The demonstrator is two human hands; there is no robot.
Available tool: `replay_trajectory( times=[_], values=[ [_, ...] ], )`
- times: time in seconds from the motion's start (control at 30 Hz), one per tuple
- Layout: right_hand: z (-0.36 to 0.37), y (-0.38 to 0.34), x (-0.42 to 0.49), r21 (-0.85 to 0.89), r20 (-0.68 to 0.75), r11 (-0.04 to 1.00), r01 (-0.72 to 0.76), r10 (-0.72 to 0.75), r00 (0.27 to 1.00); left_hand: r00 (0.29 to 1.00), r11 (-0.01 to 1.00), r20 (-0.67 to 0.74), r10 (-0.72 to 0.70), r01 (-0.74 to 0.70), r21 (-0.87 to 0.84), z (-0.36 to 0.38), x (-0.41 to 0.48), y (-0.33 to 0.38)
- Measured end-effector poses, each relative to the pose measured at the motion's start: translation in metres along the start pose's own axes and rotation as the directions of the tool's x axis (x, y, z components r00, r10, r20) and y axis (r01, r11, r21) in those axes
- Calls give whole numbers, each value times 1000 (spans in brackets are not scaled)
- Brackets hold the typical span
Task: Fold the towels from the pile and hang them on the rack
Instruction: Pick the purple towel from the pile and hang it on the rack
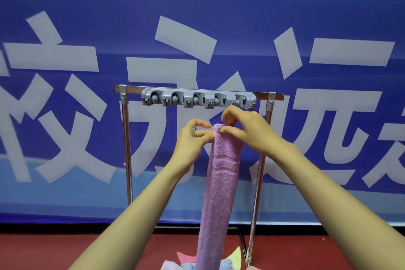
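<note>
A purple towel (pixel 219 193), folded into a long narrow strip, hangs straight down in front of me. My left hand (pixel 192 140) pinches its top left corner and my right hand (pixel 247 127) pinches the top edge from the right. Both hands hold the towel's top just below the grey clip holder (pixel 198 99) with several clips, fixed to the top bar of the metal rack (pixel 125 138). No towel hangs in the clips. The pile of towels (pixel 186 263), pink, blue and yellow-green, shows at the bottom edge, partly hidden behind the purple towel.
The rack stands on a red floor (pixel 65 250) in front of a blue banner (pixel 197 17) with large white characters. The rack's right leg (pixel 256 193) runs close beside my right forearm. Its base bar lies on the floor behind the towel.
</note>
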State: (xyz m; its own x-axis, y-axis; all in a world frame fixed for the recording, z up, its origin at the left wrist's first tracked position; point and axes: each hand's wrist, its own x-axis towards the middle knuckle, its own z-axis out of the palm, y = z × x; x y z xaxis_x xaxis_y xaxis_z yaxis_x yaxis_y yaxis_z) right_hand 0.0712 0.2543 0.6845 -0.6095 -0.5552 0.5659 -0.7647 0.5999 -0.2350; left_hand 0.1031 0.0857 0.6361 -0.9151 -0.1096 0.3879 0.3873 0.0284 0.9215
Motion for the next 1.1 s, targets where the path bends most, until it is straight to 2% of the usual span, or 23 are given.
replay_trajectory(
  times=[0.27,0.4,0.5,0.63,0.7,0.83,0.97,1.1],
  values=[
    [5,4,-1,-44,-31,998,-39,37,999,999,998,28,25,-23,-59,4,-9,-3],
    [4,4,-3,-65,-27,998,7,-9,1000,997,998,-60,57,-57,14,5,-7,-7],
    [-2,13,-11,-114,45,992,48,-44,998,992,998,-107,60,-60,1,0,-4,-7],
    [-10,21,-24,-105,175,993,44,-25,984,996,998,-68,60,-58,36,-10,-1,-11],
    [-10,20,-25,-90,167,994,61,-45,985,996,998,-70,48,-44,53,-10,0,-14],
    [-9,15,-25,183,37,983,-27,20,999,993,998,-113,45,-41,38,-14,3,-19],
    [-1,16,-23,448,-78,886,-118,171,982,985,995,-150,86,-79,54,-19,3,-19],
    [9,19,-19,573,-118,800,-177,294,948,987,993,-117,109,-102,66,-17,1,-17]
  ],
)
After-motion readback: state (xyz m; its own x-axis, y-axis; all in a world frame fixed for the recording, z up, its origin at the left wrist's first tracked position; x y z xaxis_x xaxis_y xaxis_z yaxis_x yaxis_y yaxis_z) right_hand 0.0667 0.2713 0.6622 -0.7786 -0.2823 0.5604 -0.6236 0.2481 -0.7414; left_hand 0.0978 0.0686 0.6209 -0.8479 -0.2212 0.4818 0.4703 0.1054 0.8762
